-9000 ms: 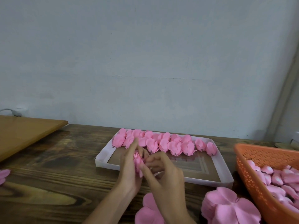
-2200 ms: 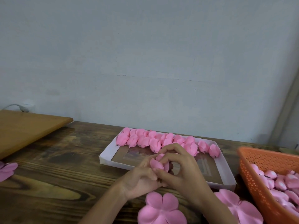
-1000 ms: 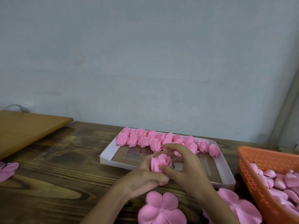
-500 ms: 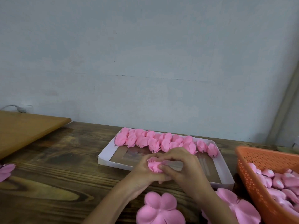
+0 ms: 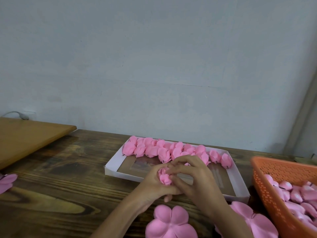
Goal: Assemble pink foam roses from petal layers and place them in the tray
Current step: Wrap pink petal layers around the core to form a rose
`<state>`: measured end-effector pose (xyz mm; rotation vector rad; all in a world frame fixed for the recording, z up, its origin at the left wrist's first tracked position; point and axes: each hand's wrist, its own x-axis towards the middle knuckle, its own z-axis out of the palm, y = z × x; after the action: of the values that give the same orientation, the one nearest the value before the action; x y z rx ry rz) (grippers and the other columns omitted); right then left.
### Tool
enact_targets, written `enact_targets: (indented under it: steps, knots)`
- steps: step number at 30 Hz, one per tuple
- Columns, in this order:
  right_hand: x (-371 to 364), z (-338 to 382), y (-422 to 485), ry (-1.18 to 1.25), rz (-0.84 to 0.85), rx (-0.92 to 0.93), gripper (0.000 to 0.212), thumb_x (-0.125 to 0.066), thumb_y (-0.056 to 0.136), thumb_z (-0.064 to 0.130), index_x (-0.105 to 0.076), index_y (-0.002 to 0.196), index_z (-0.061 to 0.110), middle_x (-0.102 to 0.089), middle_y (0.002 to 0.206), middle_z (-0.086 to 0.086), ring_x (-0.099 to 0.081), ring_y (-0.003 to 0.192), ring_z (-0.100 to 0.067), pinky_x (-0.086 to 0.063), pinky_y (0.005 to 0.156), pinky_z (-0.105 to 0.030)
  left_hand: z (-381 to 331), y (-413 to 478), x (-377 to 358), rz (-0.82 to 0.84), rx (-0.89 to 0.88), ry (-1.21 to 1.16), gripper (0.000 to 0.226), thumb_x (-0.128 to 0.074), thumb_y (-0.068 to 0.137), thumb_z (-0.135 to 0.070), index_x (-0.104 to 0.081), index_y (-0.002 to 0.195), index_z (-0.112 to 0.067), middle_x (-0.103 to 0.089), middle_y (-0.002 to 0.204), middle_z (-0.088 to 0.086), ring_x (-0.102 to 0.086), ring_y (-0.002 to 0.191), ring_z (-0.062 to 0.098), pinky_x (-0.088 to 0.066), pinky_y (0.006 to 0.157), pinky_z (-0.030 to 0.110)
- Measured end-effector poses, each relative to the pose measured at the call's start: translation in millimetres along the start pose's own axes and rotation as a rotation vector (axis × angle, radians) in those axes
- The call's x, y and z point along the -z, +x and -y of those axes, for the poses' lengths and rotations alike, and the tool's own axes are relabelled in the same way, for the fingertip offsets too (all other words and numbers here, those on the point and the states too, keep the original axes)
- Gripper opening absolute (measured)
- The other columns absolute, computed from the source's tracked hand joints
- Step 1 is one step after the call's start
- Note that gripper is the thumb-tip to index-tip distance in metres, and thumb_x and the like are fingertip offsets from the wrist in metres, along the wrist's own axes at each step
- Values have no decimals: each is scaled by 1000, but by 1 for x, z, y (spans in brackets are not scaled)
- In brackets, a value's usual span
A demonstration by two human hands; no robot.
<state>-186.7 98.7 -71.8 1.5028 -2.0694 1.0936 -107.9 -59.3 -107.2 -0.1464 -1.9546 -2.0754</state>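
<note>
A small pink foam rose (image 5: 165, 177) sits cupped between both hands just above the near edge of the white tray (image 5: 113, 162). My left hand (image 5: 151, 185) grips it from the left and below, and my right hand (image 5: 193, 177) curls its fingers over it from the right. Most of the rose is hidden by the fingers. A row of finished pink roses (image 5: 171, 151) lines the tray's far side. Flat petal layers (image 5: 169, 224) lie on the table in front of me, and another stack of petal layers (image 5: 257, 222) lies under my right forearm.
An orange perforated basket (image 5: 267, 188) with several pink buds stands at the right. A lighter wooden board (image 5: 29, 136) lies at the far left, with a loose petal piece (image 5: 6, 182) near the left edge. A grey wall closes the table's far side.
Both hands have stayed together at the tray's near edge, working the rose. The fingers closed further over it, so less of the rose shows than a second ago.
</note>
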Motion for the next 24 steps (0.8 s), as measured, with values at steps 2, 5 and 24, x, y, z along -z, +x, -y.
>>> enact_targets:
  steps: [2, 5, 24]
  knots:
    - [0, 0, 0, 22, 7, -21, 19, -79, 88, 22, -80, 102, 36, -63, 114, 24, -55, 114, 0, -42, 94, -17, -2, 0, -1, 46, 3, -33, 38, -92, 76, -5, -73, 108, -11, -60, 72, 0, -55, 56, 9, -42, 45, 21]
    - [-3, 3, 0, 253, -79, -143, 19, -71, 96, 26, -73, 113, 34, -67, 112, 18, -63, 109, -9, -53, 88, -26, -4, 1, -1, 21, 25, -77, 28, -93, 75, -6, -78, 97, -16, -57, 69, -1, -49, 55, 9, -38, 44, 20]
    - [-43, 32, -10, 435, -79, -247, 24, -67, 93, 24, -63, 115, 31, -71, 100, 8, -70, 95, -14, -56, 81, -35, -23, -8, -21, -223, 13, -498, 34, -89, 72, -21, -61, 89, -10, -67, 136, 21, -69, 112, 28, -60, 84, 38]
